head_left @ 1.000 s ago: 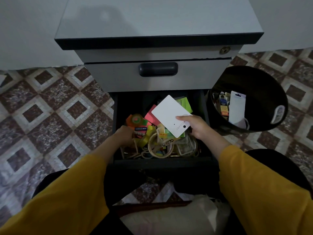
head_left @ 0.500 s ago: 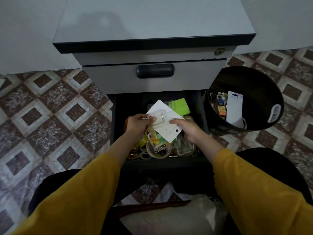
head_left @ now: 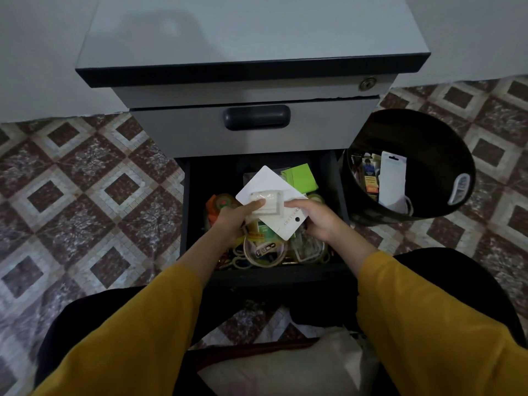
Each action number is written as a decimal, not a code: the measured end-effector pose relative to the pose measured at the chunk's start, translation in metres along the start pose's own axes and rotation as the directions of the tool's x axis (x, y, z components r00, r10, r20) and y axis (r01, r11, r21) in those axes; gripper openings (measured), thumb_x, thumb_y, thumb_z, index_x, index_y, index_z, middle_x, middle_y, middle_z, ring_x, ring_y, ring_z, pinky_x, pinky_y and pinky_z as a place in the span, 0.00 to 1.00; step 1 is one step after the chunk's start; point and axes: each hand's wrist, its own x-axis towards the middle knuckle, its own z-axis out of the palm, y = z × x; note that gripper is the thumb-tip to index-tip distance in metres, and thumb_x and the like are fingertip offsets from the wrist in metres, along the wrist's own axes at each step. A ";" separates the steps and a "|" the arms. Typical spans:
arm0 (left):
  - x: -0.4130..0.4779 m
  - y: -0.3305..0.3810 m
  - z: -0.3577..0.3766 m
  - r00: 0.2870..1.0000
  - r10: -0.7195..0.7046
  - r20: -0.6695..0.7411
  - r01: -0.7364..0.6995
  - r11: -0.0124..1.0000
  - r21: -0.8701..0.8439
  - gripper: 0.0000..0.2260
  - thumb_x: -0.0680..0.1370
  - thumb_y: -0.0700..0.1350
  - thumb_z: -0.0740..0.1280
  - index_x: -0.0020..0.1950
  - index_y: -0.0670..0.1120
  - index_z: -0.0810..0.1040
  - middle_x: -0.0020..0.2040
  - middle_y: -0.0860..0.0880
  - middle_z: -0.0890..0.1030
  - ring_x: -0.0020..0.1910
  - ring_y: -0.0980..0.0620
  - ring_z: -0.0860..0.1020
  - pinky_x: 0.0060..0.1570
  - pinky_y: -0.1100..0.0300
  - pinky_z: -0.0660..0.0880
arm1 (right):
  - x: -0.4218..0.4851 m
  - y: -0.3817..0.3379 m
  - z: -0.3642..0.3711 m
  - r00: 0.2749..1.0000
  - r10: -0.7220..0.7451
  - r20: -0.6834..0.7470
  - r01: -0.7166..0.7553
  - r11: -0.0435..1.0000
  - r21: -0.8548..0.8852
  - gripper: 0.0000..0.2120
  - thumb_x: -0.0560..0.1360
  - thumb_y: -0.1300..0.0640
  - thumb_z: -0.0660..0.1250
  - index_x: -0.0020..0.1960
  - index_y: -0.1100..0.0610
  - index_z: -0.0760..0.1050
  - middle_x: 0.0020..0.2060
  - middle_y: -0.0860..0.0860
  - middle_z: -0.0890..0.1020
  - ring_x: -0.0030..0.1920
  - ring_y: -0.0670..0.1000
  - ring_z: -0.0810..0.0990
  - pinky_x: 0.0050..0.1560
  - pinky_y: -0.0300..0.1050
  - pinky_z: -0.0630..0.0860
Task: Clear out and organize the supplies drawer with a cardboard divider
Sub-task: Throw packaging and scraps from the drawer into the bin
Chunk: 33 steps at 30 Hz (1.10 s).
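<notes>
The lower drawer (head_left: 188,212) of the grey cabinet stands open and is crammed with supplies: tape rolls (head_left: 264,254), a green pad (head_left: 301,178), an orange item (head_left: 217,205). Above it, both hands hold a white packaging card (head_left: 270,182) with a clear plastic blister (head_left: 268,202) on its face. My left hand (head_left: 234,221) grips the blister side with its thumb on top. My right hand (head_left: 317,221) pinches the card's lower right edge near its punched hole.
A black waste bin (head_left: 445,155) stands right of the drawer with a white package (head_left: 393,181) and other packets inside. The closed upper drawer with a dark handle (head_left: 256,117) sits above. A pale cushion (head_left: 288,370) lies by my knees on the patterned tile floor.
My left hand rose from the drawer's clutter and took hold of the card alongside my right. The card turned, so its blister side now faces up.
</notes>
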 end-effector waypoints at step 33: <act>0.009 0.006 -0.043 0.998 0.065 0.021 -0.067 0.993 0.093 0.23 0.71 0.40 0.72 0.64 0.38 0.72 0.55 0.41 0.79 0.53 0.43 0.78 0.52 0.49 0.77 | -0.007 0.003 -0.009 0.957 -0.277 0.089 0.038 -0.186 -0.982 0.13 0.74 0.63 0.62 0.58 0.59 0.77 0.55 0.58 0.78 0.56 0.58 0.77 0.50 0.48 0.75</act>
